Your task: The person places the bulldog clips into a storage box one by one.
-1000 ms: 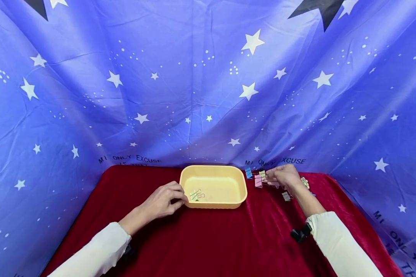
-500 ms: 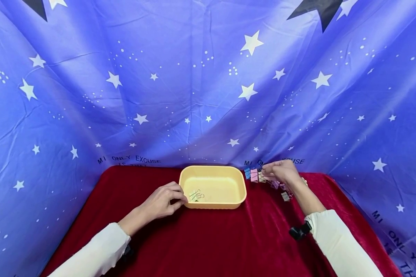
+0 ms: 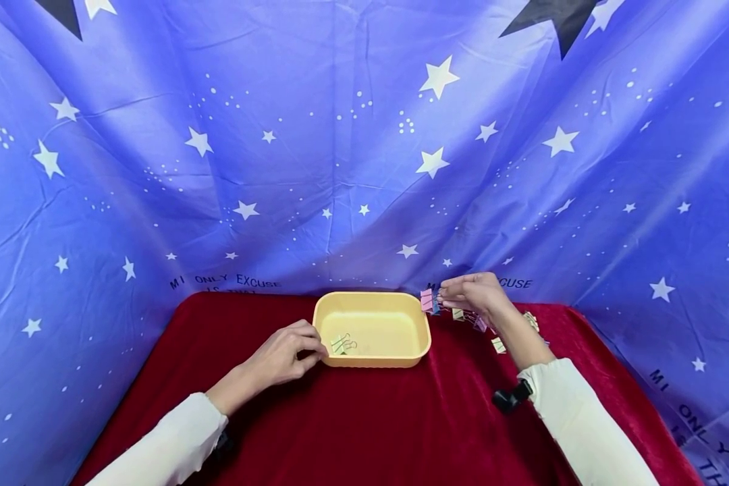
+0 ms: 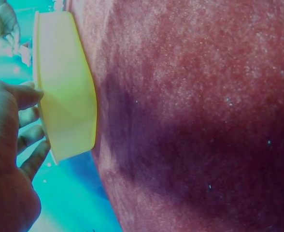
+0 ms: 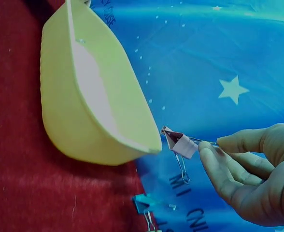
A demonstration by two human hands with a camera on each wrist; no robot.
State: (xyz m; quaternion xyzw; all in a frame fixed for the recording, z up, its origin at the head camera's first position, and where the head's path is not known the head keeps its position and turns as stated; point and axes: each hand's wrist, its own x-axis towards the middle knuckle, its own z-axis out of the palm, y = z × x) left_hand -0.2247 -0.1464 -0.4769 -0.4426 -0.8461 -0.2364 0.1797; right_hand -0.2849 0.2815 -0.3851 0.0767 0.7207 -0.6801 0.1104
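My right hand (image 3: 475, 295) pinches a pink binder clip (image 5: 184, 145) by one wire handle, between thumb and fingertips. In the head view that clip (image 3: 427, 301) hangs at the right rim of a yellow plastic box (image 3: 373, 361), overlapping a blue binder clip (image 5: 143, 203) that lies on the cloth behind it. My left hand (image 3: 287, 351) holds the box at its front left corner, thumb and fingertips at the rim (image 4: 37, 72). Inside the box, near that corner, lies one pale green binder clip (image 3: 341, 344).
Several more binder clips lie right of the box, among them a yellow one (image 3: 457, 314), a purple one (image 3: 480, 324) and a pale one (image 3: 498, 345). Dark red cloth (image 3: 364, 425) covers the table. A blue star-printed curtain (image 3: 316, 169) rises behind it and at both sides.
My right hand has lifted the pink binder clip from among the others and carried it left to the box's right rim. The left hand stays at the box corner.
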